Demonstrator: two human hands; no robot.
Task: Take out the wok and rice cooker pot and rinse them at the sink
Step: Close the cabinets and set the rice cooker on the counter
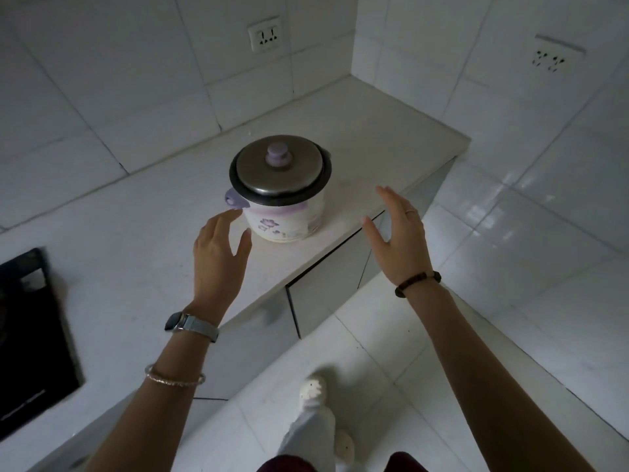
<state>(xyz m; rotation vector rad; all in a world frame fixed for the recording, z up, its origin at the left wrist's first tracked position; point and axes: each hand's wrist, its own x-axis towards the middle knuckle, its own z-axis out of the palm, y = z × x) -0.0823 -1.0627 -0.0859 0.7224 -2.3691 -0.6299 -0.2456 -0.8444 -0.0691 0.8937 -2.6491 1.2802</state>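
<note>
A small white rice cooker with purple flowers and purple side handles stands on the white counter near its front edge. A steel lid with a purple knob covers it, so the inner pot is hidden. My left hand is spread just left of the cooker, its fingertips close to the purple handle, holding nothing. Off to the cooker's right, my right hand hovers with straight fingers, a gap away from it. No wok is in view.
A black stove top is set into the counter at the left edge. Two wall sockets sit on the tiled walls. Grey cabinet doors lie under the counter, and the counter ends at the right in a corner. White floor tiles lie below.
</note>
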